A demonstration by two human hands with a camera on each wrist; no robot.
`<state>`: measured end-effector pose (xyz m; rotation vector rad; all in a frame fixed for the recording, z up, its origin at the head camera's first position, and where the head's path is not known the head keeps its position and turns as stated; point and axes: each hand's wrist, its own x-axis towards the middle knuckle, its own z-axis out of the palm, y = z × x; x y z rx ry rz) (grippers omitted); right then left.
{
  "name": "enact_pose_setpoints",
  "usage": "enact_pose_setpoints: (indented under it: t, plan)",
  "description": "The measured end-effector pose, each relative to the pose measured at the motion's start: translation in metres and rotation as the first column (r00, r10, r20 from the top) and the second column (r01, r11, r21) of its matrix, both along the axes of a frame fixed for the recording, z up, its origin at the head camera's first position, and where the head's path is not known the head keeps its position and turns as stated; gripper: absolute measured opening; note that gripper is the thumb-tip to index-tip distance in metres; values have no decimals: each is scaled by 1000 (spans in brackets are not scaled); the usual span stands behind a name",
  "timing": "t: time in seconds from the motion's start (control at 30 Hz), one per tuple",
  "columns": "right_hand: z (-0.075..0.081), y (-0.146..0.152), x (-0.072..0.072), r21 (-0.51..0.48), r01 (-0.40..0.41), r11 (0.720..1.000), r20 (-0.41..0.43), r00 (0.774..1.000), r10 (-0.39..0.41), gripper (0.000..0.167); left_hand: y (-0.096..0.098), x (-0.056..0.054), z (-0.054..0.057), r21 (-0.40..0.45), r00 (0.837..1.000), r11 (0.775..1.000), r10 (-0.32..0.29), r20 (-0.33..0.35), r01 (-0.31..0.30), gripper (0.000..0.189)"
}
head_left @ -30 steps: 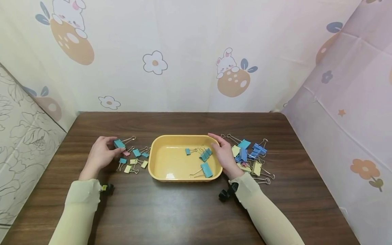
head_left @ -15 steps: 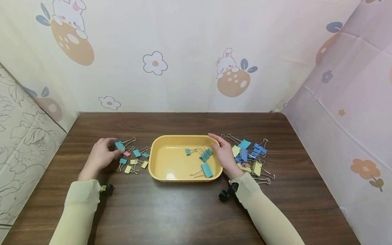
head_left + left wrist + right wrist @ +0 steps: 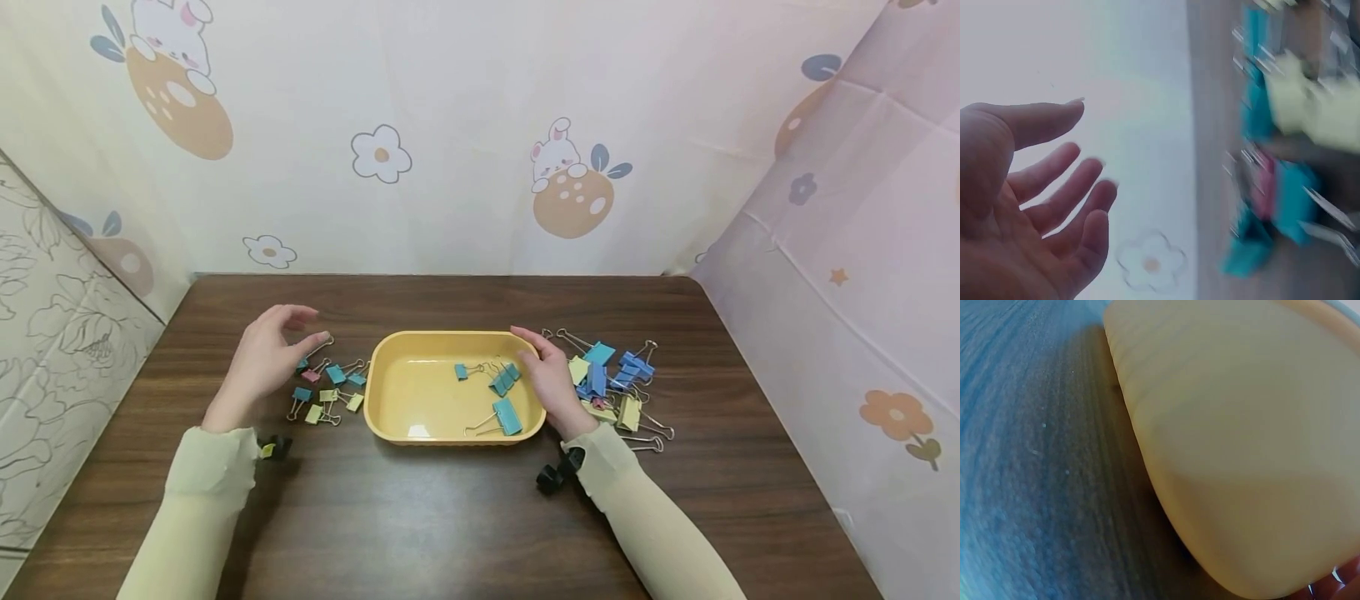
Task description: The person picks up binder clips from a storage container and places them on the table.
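Note:
My left hand is lifted over the left group of binder clips, holding nothing; in the left wrist view its fingers are loosely bent with the thumb apart. Partly hidden behind it is a teal binder clip. Close by lie a pink binder clip, small teal ones and pale yellow ones, blurred in the left wrist view. My right hand grips the right end of the yellow tray, whose outer wall fills much of the right wrist view. Several teal binder clips lie in the tray's right half.
Right of the tray, beside my right hand, is a heap of larger binder clips: blue, teal and pale yellow. The dark wooden table meets a patterned curtain at its back edge.
My left hand has let go of the large teal binder clip, which stays on the table. The hand has risen and its fingers have spread. The right hand and tray keep their place.

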<state>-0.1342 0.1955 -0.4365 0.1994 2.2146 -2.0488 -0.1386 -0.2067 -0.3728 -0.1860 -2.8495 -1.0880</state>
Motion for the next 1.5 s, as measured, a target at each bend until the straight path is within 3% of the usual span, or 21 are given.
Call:
enact_pose_setpoints:
  t: [0.13, 0.27, 0.47, 0.57, 0.8, 0.97, 1.17, 1.27, 1.4, 1.5]
  plan:
    - [-1, 1, 0, 14, 0, 1000, -2, 1000, 0, 40, 27, -7, 17, 66, 998, 996, -63, 25, 61, 37]
    - [-1, 1, 0, 16, -4, 1000, -4, 1000, 4, 39, 55, -20, 30, 60, 989, 987, -150, 11, 149, 32]
    - [-2, 0, 0, -2, -6, 1000, 4, 1000, 6, 40, 96, -36, 39, 60, 965, 964, -260, 34, 258, 21]
    - [-1, 0, 0, -11, -6, 1000, 1, 1000, 6, 40, 114, -43, 34, 33, 943, 944, -329, 51, 328, 19]
    - [-1, -1, 1, 3, 2, 1000, 2, 1000, -2, 38, 144, -52, 15, -74, 874, 872, -476, 102, 484, 17]
    - [-1, 0, 1, 4, 3, 1000, 7, 1000, -3, 39, 154, -53, 6, -115, 830, 824, -536, 155, 554, 23]
    - [-1, 1, 0, 0, 2, 1000, 12, 1000, -2, 39, 164, -50, 2, -116, 785, 785, -575, 230, 609, 35]
    - [3, 0, 2, -7, -8, 1000, 23, 1000, 8, 39, 169, -46, -5, -184, 774, 757, -577, 260, 626, 33]
    - [2, 0, 2, -13, -5, 1000, 20, 1000, 6, 39, 174, -43, -15, -314, 779, 713, -575, 250, 627, 24]
    - [-1, 0, 1, -18, -4, 1000, 10, 1000, 4, 38, 177, -41, -18, -354, 782, 698, -578, 235, 622, 19]
